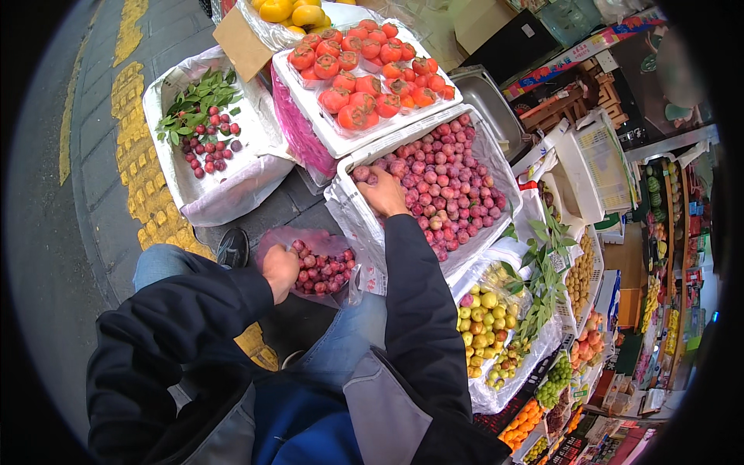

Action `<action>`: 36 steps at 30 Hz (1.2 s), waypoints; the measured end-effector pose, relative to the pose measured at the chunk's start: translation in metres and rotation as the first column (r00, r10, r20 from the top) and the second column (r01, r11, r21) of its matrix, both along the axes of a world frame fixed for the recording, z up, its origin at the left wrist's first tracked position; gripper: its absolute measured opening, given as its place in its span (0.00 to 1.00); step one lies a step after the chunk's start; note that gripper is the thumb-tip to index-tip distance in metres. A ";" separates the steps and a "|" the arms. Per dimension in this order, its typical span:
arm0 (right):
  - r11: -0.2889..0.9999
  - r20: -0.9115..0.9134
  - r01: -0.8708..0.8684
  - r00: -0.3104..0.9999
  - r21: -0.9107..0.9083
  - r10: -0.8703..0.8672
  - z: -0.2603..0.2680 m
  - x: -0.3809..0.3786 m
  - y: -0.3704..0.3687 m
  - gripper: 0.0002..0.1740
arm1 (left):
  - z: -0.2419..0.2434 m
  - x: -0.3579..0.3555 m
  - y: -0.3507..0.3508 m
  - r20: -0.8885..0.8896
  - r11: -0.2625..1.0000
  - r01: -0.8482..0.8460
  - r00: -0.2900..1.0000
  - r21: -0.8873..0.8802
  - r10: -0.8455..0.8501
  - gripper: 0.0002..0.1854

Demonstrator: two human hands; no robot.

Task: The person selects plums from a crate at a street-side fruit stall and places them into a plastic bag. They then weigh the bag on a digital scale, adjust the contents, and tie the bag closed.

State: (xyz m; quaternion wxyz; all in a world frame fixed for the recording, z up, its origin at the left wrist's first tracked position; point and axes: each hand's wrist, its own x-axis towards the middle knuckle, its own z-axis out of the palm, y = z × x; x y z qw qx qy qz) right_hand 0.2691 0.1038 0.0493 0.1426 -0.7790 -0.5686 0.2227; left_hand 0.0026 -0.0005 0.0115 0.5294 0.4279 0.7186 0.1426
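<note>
My left hand (281, 272) grips the rim of a translucent pink plastic bag (270, 239) in front of my knees. Reddish plums (322, 268) fill the bag. My right hand (383, 192) reaches into the left side of a white foam crate (353, 157) lined with thin white sheeting. Many pink-red plums (442, 186) lie heaped in this crate. A plum (361, 173) touches the fingertips of my right hand. Its curled fingers are partly hidden, so whether they hold anything cannot be told.
A foam box of ripe persimmons (360, 75) adjoins the plum crate. To the left, a lined box (232, 189) holds leafy sprigs and dark red fruit. Yellow-green fruit (485, 317) lies right of my right arm. Yellow tactile paving (131, 145) borders the road.
</note>
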 end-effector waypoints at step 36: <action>0.968 -0.944 -0.054 0.239 -0.245 -0.226 -0.014 -0.095 -0.153 0.29 | 0.002 -0.002 0.003 0.035 0.999 0.001 0.999 -0.040 0.000 0.21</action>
